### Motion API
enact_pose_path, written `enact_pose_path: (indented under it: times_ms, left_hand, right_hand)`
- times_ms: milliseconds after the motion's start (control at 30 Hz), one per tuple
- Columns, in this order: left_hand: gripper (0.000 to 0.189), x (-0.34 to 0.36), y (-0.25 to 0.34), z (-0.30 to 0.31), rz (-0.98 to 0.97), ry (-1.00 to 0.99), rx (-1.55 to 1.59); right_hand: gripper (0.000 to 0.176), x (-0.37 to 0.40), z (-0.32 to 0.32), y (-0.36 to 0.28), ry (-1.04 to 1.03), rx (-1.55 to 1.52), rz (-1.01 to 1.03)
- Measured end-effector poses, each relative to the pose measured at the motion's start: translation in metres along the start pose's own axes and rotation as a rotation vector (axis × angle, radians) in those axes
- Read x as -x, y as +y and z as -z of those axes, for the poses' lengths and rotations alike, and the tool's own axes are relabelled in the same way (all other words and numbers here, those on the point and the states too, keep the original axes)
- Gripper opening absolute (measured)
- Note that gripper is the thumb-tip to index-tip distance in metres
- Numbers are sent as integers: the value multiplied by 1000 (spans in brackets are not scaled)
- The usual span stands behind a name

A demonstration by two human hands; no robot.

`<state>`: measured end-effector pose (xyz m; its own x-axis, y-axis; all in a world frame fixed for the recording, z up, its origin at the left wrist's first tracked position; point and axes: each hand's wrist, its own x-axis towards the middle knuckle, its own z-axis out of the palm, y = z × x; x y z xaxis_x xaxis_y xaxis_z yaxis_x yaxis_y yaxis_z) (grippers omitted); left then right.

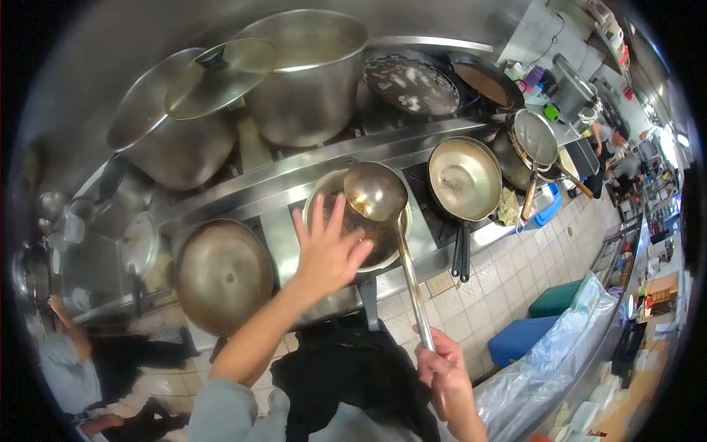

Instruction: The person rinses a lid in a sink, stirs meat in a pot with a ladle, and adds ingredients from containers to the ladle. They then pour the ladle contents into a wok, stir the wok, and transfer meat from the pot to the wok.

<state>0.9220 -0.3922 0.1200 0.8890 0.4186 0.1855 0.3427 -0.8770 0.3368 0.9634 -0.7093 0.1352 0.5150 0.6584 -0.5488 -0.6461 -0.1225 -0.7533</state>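
Observation:
In my right hand point(440, 359) is the long handle of a ladle point(375, 191), its wide round bowl over the far right side of a pan. That pan point(404, 259) has a pale rim, something dark inside and a dark handle pointing toward me. My left hand point(328, 247) is spread palm down above its left part, fingers apart, holding nothing. Whether those fingertips touch anything inside cannot be made out. The hand and ladle bowl hide much of the contents.
An empty wok point(224, 276) sits left, a frying pan point(464, 179) right. Behind stand two tall stockpots point(305, 96), a glass lid point(221, 77) and wide pans of liquid point(412, 85). A strainer point(535, 138) is farther right. Another person point(70, 368) is at lower left.

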Motion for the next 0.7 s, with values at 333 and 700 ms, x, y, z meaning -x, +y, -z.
enact_pose_path:
  times_ms: [333,700]
  left_hand:
    - [110,174,50,80,-593,-415,1868]
    - [108,159,18,110,-718,-65,2059]
  right_hand:
    - [47,-52,4,-1,93,411,35]
    - [47,-135,20,25,3,1079,503]
